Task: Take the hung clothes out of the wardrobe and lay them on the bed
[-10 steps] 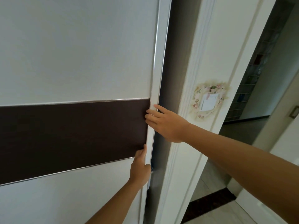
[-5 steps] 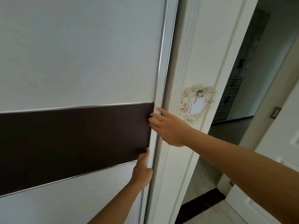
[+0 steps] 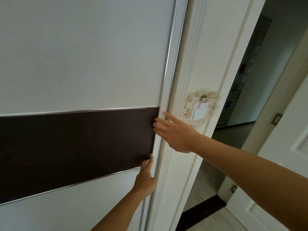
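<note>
wardrobe door (image 3: 80, 64): white sliding panel with a dark brown band (image 3: 75, 144) across the middle, silver trim along the band and along the right edge; fills the left and centre of the view
door position: right edge sits against the white moulded frame (image 3: 196, 64), no gap visible between them
hung clothes: not visible, wardrobe interior hidden behind the door
bed: not in view
right hand (image 3: 176, 134): reaches in from the right, fingers straight and together, fingertips (image 3: 157, 120) on the door's right edge strip at band height; flat contact, nothing pinched
left hand (image 3: 146, 179): comes up from below, fingers stretched upward along the door's right edge at the band's lower corner; thumb side partly hidden, looks flat on the panel, nothing held
hands relation: right above left, both on the same vertical edge, apart
light switch (image 3: 200, 111): white plate in a floral fabric surround on the frame, just right of the right hand
doorway (image 3: 250, 97): open, far right, dim room beyond with glass blocks
room door (image 3: 283, 147): white, open, right edge of view
floor (image 3: 216, 219): pale tiles with a dark threshold strip
</note>
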### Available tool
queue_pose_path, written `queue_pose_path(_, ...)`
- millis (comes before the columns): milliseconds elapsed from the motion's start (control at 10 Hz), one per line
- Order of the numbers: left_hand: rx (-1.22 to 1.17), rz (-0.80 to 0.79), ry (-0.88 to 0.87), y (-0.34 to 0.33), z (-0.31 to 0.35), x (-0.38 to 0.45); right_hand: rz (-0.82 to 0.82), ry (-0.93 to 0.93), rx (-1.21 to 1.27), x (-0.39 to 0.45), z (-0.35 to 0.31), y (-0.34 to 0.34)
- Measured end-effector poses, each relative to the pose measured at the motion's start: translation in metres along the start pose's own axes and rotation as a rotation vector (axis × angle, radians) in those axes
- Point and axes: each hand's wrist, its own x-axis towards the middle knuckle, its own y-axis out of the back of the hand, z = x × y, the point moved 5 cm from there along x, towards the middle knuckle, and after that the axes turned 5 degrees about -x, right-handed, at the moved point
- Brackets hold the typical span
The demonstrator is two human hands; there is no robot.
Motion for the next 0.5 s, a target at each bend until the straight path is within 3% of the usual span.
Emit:
queue_pose_path(100,-0.061,-0.098,0.039,0.013,-0.003,0.000,0.003,0.002,-0.006,0.001,-0.001,0.004)
queue_pose_path(300,0.074,-0.060,-0.013,0.056,0.015,-0.012,-0.005,0.003,-0.010,0.004,-0.003,0.016)
queue_pose_path(400,0.141,0.011,-0.077,0.088,0.034,-0.029,-0.064,-0.026,0.095,0.011,-0.004,0.023)
queue_pose_path(500,0.302,0.190,-0.189,0.139,0.060,-0.053,-0.029,-0.166,0.342,0.018,0.003,0.038)
